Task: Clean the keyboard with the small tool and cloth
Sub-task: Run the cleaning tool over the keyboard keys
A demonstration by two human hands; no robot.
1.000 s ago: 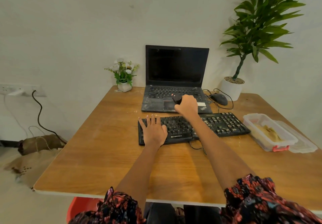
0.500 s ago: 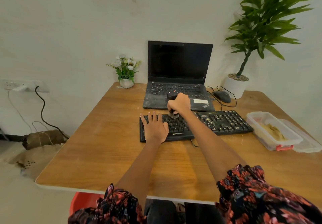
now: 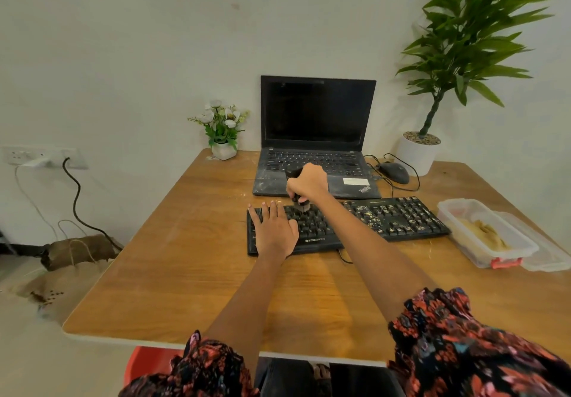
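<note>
Right hand (image 3: pixel 309 183) grip on brush (image 3: pixel 298 194), left hand (image 3: pixel 273 229) flat

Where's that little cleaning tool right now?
In the head view, the small black brush tool is gripped in the right hand, its bristles on the black keyboard, near the left hand.

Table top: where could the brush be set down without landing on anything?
Bare wood runs along the table left of the keyboard, and across the near strip between keyboard and table edge. Crowded: the far side with laptop, mouse and cables, and the right edge with the plastic container.
</note>
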